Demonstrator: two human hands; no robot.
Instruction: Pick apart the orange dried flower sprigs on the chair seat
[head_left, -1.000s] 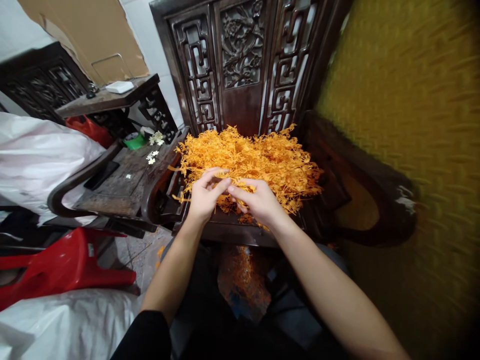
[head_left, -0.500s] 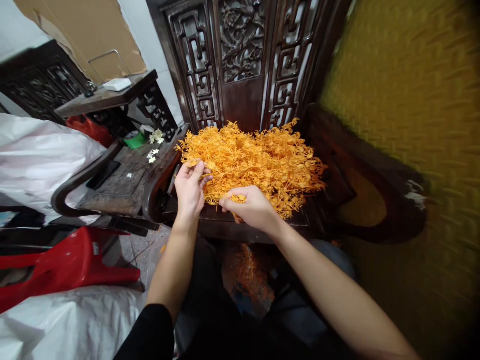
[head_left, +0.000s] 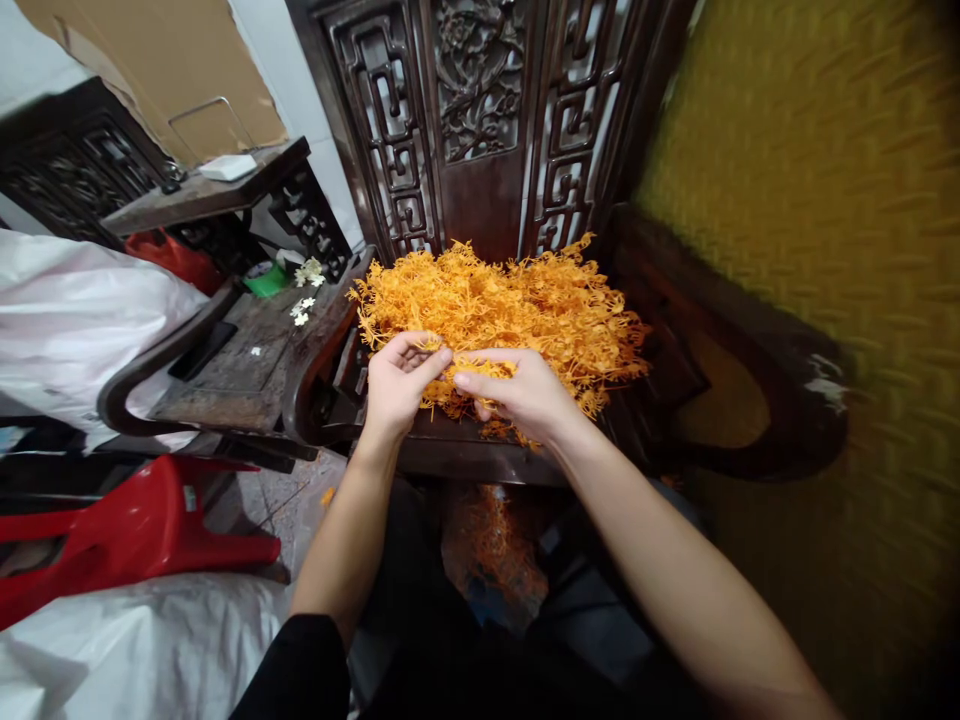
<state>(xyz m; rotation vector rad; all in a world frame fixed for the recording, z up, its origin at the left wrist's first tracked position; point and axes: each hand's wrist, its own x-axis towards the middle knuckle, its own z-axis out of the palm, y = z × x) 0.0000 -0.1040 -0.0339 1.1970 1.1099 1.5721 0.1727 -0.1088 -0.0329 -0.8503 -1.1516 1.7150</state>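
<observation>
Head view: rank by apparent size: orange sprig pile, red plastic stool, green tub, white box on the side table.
1. orange sprig pile
2. red plastic stool, close to it; nearer the camera, so unsure
3. white box
4. green tub, partly hidden, about the same as the box
</observation>
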